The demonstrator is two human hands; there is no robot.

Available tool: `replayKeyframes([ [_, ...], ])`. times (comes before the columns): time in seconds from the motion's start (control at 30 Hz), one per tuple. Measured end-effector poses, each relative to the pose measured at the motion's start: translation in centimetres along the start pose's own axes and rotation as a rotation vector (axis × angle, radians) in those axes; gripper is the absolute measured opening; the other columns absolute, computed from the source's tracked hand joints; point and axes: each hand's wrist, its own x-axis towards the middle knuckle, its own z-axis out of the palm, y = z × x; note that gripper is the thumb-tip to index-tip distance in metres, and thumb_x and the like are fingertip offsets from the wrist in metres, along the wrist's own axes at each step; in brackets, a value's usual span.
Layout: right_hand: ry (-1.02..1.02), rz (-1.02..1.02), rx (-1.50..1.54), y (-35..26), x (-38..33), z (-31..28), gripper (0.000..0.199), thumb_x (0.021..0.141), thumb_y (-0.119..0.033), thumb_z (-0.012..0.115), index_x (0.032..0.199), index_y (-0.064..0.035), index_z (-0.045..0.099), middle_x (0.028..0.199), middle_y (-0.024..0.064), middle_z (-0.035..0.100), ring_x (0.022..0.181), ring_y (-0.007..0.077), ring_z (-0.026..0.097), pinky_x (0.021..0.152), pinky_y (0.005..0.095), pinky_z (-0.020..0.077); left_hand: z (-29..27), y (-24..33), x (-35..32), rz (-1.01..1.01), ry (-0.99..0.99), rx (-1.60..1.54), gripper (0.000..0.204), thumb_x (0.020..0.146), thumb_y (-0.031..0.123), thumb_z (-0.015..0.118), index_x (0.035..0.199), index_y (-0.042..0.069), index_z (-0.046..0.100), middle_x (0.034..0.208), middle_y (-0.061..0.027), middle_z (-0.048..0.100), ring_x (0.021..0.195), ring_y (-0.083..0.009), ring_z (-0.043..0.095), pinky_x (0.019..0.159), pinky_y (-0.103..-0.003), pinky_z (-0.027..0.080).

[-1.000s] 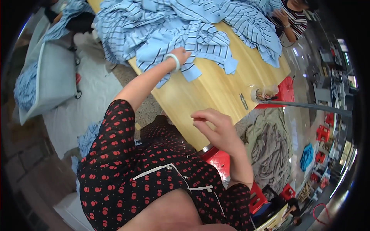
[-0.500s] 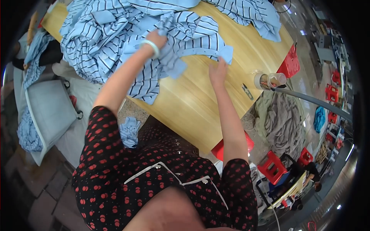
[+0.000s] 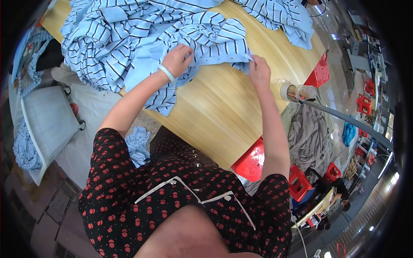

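A light blue shirt (image 3: 208, 36) with dark and white stripes lies bunched on the wooden table in front of me. Along its near edge runs a plain blue band (image 3: 221, 58) dotted with small buttons or holes. The fingers of my right hand (image 3: 260, 72) pinch the right end of this band. My left hand (image 3: 177, 61), with a pale bangle at the wrist, is closed on the shirt's cloth near the band's left part; its fingertips are partly hidden. A bigger heap of the same striped cloth (image 3: 101, 47) spreads to the left.
More striped cloth (image 3: 282, 19) lies at the table's far right. A clear cup of thin tools (image 3: 297, 92) stands by the wooden table's (image 3: 206, 116) right edge. Red stools (image 3: 251, 160) and grey cloth (image 3: 307, 137) are beyond; a white cart (image 3: 51, 118) stands left.
My right hand has moved from open beside the band's end to pinching it. My left hand has lowered the cloth it was lifting. The thread snips are now out of sight near my right forearm.
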Motion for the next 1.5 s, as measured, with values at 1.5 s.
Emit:
replayKeyframes([
  [1.5,-0.103,0.04,0.978,-12.0,-12.7,-11.9,0.018,0.076,-0.005,0.057,0.092,-0.0007,0.05,0.077,-0.0013,0.054,0.072,0.0042,0.049,0.066,0.0168,0.039,-16.8,16.0,2.9,-0.57,0.404,-1.521,0.019,0.078,0.008,0.051,0.094,-0.002,0.049,0.084,-0.0117,0.057,0.078,-0.0211,0.056,0.069,-0.031,0.047],
])
